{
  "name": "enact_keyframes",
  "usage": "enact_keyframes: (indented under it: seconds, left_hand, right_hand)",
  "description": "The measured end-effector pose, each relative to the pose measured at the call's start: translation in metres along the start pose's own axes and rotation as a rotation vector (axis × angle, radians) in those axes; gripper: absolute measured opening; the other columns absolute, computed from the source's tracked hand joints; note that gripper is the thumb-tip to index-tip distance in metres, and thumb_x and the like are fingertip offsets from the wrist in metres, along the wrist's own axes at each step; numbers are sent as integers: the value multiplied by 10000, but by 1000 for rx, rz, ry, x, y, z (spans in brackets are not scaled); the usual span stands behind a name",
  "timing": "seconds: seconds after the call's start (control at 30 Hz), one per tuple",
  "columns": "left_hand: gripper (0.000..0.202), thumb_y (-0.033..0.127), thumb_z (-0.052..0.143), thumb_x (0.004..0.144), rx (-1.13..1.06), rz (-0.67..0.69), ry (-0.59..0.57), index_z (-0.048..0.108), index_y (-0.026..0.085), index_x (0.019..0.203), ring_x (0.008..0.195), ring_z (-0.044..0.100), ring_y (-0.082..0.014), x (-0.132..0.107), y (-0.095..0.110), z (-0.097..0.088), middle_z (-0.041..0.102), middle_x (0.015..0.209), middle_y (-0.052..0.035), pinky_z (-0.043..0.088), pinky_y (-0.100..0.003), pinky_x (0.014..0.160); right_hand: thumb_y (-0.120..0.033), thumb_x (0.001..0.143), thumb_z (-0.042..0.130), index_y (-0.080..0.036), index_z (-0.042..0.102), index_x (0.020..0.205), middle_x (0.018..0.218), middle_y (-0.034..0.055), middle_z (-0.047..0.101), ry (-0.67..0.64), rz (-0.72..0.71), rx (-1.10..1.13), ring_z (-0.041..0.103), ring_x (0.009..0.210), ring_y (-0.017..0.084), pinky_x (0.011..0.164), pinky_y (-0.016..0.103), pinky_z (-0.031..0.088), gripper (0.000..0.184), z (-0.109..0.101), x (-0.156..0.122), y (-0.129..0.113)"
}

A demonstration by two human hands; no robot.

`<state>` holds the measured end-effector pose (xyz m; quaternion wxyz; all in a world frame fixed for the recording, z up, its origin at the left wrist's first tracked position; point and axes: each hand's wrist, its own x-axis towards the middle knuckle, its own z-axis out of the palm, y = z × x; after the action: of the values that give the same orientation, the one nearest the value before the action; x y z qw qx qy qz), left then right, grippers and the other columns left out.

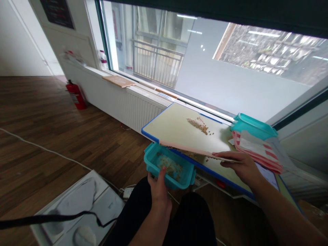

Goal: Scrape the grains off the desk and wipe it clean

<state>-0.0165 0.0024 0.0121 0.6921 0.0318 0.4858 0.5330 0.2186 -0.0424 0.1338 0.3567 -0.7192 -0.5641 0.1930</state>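
My left hand (160, 188) grips the near wall of a teal plastic bin (151, 164), thumb over the rim. Small tan pieces lie on the bin's bottom. The bin is held just below the near edge of a table (164, 123) with a pale top and blue rim. My right hand (237, 162) pinches the right end of a long, thin, pinkish flat strip, perhaps cardboard (187, 147). It stands along the table's near edge, above the bin. Some small pieces show beside the strip. A pile of small brown pieces (201, 125) lies farther back on the tabletop.
Another teal bin (253, 126) stands at the table's back right, beside a folded pink-and-white cloth or bag (256, 147). A radiator (146, 100) runs under the window. A white appliance-like box (79, 208) sits at lower left. A red fire extinguisher (76, 95) stands by the wall.
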Motion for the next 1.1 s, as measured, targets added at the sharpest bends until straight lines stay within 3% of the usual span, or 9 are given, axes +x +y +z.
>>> enact_keyframes:
  seconds: [0.27,0.8,0.97,1.1]
  left_hand:
    - [536,310,715,783,-1,-14,-14,495,251,1267,1067,641,-243,1,-3,0,607,1265,-110,546,-391,849]
    - [597,289,715,780,4,-4,-18,460,243,1318,1054,647,-246,0,-4,1,623,1237,-114,548,-394,854]
    - [602,278,715,784,-9,-12,-4,447,253,1323,1045,651,-241,-6,-4,2,602,1268,-117,556,-383,839]
    - [616,259,706,792,-68,27,-4,416,281,1335,1012,664,-233,-12,-4,2,615,1254,-99,565,-386,828]
  right_hand:
    - [-260,601,726,-271,803,817,936,50,777,60,17,116,710,937,312,852,418,550,230,1,0,7]
    - [-278,640,708,-307,797,833,921,32,777,106,3,32,713,902,300,820,418,562,215,0,5,2]
    - [-342,651,705,-292,790,857,850,33,775,354,38,-60,705,858,302,815,442,543,228,-1,-4,1]
    - [-409,687,702,-265,777,941,916,56,771,581,139,-266,692,931,343,790,438,534,302,-15,-45,-1]
